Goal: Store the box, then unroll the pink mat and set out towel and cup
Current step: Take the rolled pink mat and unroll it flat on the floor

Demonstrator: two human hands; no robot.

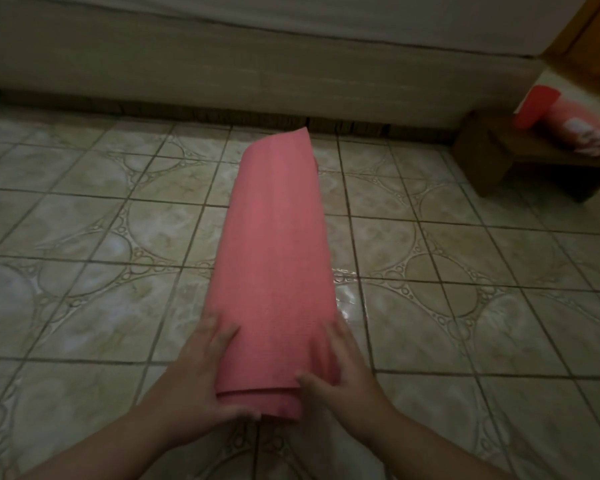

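While the rolled pink mat (pixel 274 271) lay on the tiled floor (pixel 84 237), my left hand (pixel 201 368) and right hand (pixel 340 372) clasped its near end; it looked soft, light, grippy.

matt pink mat (pixel 278 258), glossy tile floor (pixel 447 306)

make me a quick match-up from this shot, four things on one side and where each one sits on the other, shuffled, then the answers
Things:
1. pink mat
2. left hand
3. red cup
4. towel

Places:
A. on the wooden bench, nearer the bed
B. rolled up, over the tiled floor
C. on the bench, at the frame's right edge
D. gripping the near end of the roll, opposite the right hand

Pairs: 1-B, 2-D, 3-A, 4-C
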